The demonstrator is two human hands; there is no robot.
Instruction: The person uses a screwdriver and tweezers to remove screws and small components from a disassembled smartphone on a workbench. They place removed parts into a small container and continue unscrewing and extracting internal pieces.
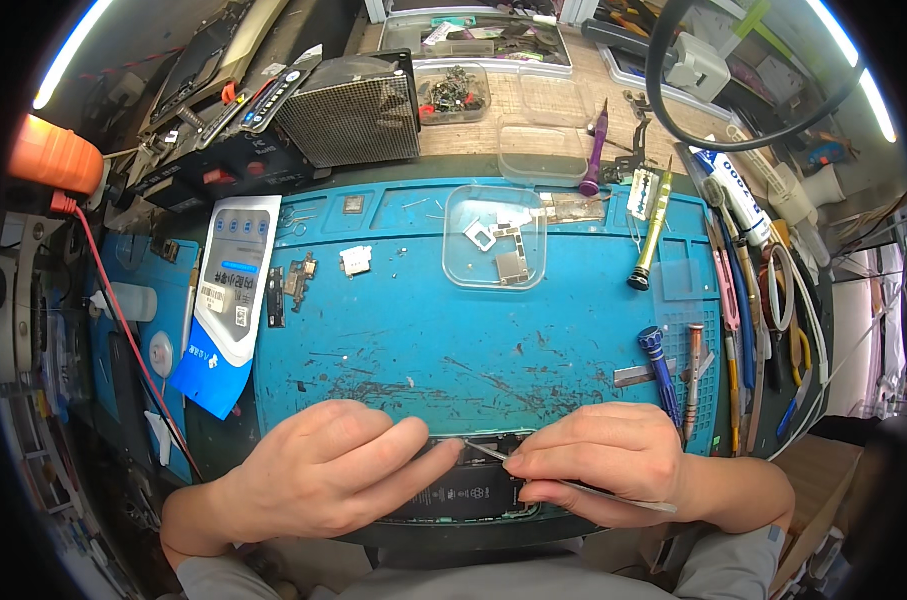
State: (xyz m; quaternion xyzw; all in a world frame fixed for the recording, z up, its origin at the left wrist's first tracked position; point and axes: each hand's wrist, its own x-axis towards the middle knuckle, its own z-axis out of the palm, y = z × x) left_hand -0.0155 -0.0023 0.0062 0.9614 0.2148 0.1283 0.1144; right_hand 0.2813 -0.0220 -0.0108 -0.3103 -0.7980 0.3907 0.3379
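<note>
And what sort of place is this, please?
Most likely a phone repair workshop: an opened smartphone with its black battery exposed, a blue work mat, and a yellow-green precision screwdriver suggest it.

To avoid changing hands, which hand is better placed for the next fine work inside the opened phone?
Probably the right hand: it grips the tweezers, whose tip is over the opened phone; the left hand shows no tool.

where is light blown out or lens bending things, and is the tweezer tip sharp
Head view: the left light strip and right light strip blow out to white; head view: the blue mat bows along its far edge, and the picture's corners fall black; head view: the tweezers are too small at the tip to judge focus.
</note>
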